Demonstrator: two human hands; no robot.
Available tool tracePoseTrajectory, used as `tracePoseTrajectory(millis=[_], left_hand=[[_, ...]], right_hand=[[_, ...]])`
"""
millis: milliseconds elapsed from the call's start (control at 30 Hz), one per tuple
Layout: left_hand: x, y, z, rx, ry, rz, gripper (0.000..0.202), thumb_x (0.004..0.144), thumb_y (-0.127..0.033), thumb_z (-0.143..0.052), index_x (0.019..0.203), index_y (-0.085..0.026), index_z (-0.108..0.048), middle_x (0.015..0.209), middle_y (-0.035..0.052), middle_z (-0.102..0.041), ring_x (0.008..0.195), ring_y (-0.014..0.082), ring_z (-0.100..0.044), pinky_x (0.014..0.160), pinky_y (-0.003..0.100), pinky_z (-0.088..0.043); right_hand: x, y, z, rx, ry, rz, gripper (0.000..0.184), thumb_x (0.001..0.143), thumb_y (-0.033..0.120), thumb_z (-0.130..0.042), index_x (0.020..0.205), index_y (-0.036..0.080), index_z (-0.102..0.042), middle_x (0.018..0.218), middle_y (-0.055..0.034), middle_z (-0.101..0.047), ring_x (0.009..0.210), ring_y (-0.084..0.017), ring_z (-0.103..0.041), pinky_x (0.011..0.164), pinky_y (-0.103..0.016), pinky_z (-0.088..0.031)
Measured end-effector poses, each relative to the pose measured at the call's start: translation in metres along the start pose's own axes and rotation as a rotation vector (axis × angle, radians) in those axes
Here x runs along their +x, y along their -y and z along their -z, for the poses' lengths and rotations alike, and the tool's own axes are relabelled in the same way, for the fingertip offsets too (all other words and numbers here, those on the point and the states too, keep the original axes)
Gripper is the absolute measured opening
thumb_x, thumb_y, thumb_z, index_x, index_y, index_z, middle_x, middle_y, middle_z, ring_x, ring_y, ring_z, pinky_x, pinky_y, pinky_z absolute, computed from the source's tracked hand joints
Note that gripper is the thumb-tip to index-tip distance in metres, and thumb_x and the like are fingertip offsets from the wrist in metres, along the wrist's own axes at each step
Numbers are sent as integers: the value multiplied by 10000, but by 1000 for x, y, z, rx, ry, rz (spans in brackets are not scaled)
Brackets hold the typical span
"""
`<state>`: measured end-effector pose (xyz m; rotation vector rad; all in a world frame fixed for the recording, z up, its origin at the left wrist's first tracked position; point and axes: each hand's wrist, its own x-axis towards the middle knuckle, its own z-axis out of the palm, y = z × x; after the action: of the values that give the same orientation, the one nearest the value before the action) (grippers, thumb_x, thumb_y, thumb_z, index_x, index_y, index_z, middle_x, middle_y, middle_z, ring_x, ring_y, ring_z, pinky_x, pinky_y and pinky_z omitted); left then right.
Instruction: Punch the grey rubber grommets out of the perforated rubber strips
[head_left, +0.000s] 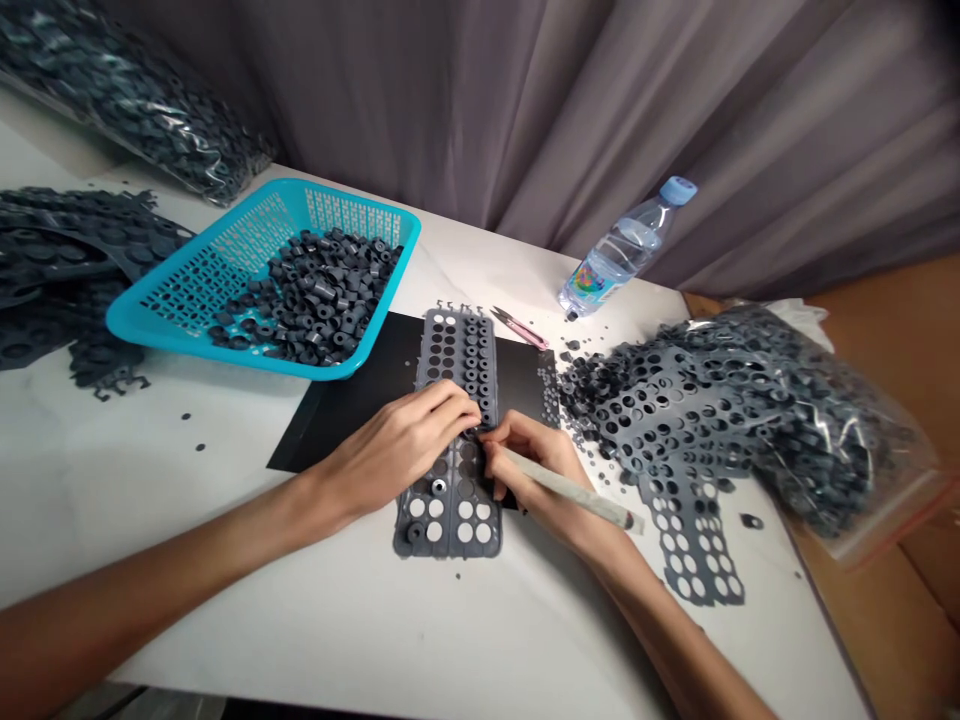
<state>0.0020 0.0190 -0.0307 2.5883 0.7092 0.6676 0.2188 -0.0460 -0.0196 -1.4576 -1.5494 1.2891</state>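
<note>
A dark grey moulded rubber sheet (450, 490) with rows of round holes and small ring-shaped parts lies in front of me. Across its middle rests my left hand (405, 440), fingers bent and pressed together at the right-hand rows; what they pinch is hidden. My right hand (536, 455) is closed round a pen-like tool with a pale handle (577, 490), its tip at the sheet close to my left fingertips. Parts still fill the far right rows, while many left and near holes are bare. Under the sheet lies a black mat (337, 410).
A blue basket (187, 355) of loose grey rings stands back left, beside more sheets (82, 250) and a filled bag (150, 110). Thread snips (521, 328) and a water bottle (622, 250) lie beyond the mat. Punched-out sheets (675, 400) and a plastic bag (832, 450) sit right.
</note>
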Motion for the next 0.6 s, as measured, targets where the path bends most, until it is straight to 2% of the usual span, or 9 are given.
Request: tracePoseTrajectory(millis=[200,367,600], left_hand=[[2,4,5,-188,46,120,135,1042,-288,-579,1114,-198,-649,1132,36,-649,1109,194,-631,1012,362,-522],[3,3,6,-214,78,129,148,1042,-241,-574,1150,-194,-664,1141,36,-641,1135,188,-620,1030,346,-488],[2,5,7,-192,96,145,171,1036,-273,-585,1172,-197,-656,1166,42,-629,1141,200,-622,1033,354,-479]], right_hand=[[2,-8,-1,193,10,-42,169,994,359,-607,935,201,-592,737,24,-642,531,-95,-604,417,-170,-426],[5,-12,-1,308,-16,-10,163,988,349,-618,936,198,-584,749,14,-662,523,-102,-620,452,-198,-497],[4,-10,-2,278,-11,-22,150,969,329,-641,915,193,-605,742,16,-663,551,-95,-623,489,-188,-507]])
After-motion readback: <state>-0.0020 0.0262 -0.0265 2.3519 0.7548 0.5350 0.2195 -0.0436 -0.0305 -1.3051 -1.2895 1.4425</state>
